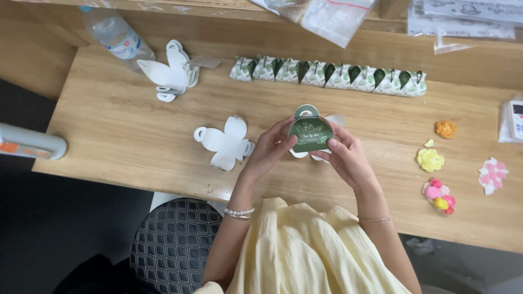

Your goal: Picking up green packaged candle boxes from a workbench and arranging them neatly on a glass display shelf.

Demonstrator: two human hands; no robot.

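Green favour box (311,132) between both hands

The person wears a pale yellow, softly pleated fabric garment (305,250) filling the lower middle of the frame. A silver beaded bracelet (238,213) circles the left wrist, a thin chain bracelet (377,220) the right. Both forearms are bare.

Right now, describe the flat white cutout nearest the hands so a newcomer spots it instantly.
Start at the wooden table and find the two hands holding a small green box near its front edge. Just beside the left hand lies the flat white cutout, petal-shaped with looped tabs. Unlike the stack of white cutouts by the plastic bottle, it lies alone, a single unfolded sheet.
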